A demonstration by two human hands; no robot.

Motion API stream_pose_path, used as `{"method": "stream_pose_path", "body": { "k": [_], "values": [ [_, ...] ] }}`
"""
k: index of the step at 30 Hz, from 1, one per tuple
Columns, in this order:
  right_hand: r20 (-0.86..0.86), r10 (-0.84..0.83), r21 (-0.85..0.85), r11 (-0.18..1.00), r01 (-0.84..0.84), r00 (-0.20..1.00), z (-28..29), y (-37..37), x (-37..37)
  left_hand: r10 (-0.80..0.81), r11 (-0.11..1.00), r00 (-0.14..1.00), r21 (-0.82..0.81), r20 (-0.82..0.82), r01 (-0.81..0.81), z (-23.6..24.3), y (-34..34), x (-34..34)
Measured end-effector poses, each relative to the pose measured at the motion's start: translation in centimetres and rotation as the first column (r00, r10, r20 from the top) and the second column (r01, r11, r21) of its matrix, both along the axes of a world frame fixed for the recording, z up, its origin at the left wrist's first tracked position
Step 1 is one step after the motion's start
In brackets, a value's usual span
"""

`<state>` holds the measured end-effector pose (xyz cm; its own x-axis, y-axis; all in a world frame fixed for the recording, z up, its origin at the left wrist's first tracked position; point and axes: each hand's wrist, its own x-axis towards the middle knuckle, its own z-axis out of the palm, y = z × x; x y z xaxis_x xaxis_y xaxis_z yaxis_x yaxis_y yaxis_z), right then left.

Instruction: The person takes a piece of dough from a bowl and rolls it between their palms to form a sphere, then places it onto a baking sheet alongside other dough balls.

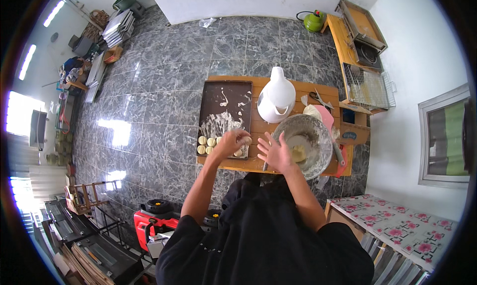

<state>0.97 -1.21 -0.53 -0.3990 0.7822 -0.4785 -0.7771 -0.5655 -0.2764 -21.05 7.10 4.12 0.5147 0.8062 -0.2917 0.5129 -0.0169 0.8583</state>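
Note:
My left hand (232,143) is over the lower right part of a dark baking tray (226,89), its fingers curled around a small pale dough ball (246,140). Several ridged, cream-coloured dough balls (210,142) sit in rows at the tray's near end, partly hidden by that hand. White greasy smears cover the tray's middle. Fingers spread and palm bare, my right hand (276,155) is beside the left rim of a large metal bowl (319,161). Inside the bowl lies a yellowish lump of dough (298,153), and its walls are coated with pale residue.
A white jug (277,98) stands on the wooden table (314,89) between tray and bowl. Scissors (322,99) and a pink item (326,116) lie behind the bowl. A cardboard box (354,134) is at the right. Behind me to the left stands a red machine (144,228).

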Motion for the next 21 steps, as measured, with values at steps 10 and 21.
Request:
{"method": "stream_pose_path", "body": {
  "k": [10, 21],
  "values": [
    [0.278, -0.068, 0.147, 0.989, 0.027, 0.958, 3.2, -2.9, 2.7, -0.312, 0.944, 0.903, 0.006, -0.297, 0.328, -9.4, 4.9, -2.2],
    [0.340, -0.146, 0.117, 0.987, 0.112, 0.929, 2.3, -4.5, 4.1, -0.375, 0.918, 0.877, 0.012, -0.300, 0.396, -11.9, 4.8, -1.9]
  ]
}}
